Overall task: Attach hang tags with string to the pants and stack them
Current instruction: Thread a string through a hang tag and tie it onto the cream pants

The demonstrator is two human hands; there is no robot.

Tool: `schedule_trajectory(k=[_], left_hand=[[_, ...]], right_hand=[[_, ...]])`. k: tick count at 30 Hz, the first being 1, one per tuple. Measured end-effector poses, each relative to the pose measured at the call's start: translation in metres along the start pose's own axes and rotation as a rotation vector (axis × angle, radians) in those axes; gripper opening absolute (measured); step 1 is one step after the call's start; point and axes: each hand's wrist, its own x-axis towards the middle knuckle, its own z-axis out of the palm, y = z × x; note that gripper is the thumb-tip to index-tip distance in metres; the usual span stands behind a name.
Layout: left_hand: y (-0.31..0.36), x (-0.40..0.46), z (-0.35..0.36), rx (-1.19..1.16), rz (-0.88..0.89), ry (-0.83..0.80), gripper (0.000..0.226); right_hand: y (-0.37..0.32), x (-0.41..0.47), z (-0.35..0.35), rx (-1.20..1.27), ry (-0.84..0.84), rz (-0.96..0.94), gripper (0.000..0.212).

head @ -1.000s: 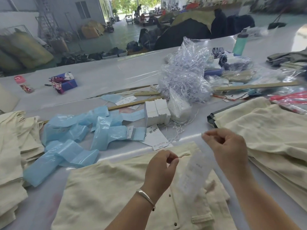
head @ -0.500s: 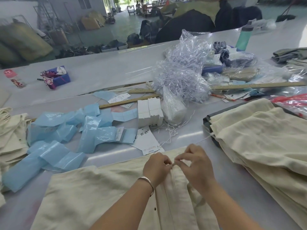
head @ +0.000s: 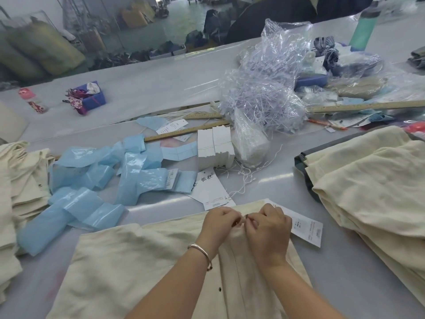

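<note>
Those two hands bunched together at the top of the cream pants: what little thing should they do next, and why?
Probably pull the string snug. The left hand and right hand pinch something tiny at the waistband of the cream pants, and the hang tag already lies beside the right hand, so the fastening looks nearly done. The string itself is too small to see.

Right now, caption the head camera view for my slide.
Both hands, left hand and right hand, pinch together at the waistband of cream pants, hang tag beside them.
</note>
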Motion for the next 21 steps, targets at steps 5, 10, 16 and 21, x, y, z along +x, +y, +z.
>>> schedule_trajectory(k=[5, 10, 16, 21], left_hand=[[-0.001, -0.004, -0.006, -0.266, -0.166, -0.035, 0.017], [0.0, -0.001, 0.0, -0.252, -0.185, 0.026, 0.009], [-0.001, 0.003, 0.011, -0.092, -0.12, 0.124, 0.029], [0.006, 0.007, 0.014, -0.272, -0.121, 0.136, 0.015]], right_hand=[[-0.002, -0.007, 0.005, 0.131, 0.058, 0.026, 0.016], [0.001, -0.003, 0.007, 0.185, 0.005, 0.021, 0.022], [0.019, 0.0, -0.004, 0.391, -0.147, -0.053, 0.016], [0.062, 0.021, -0.018, 0.381, -0.115, 0.157, 0.033]])
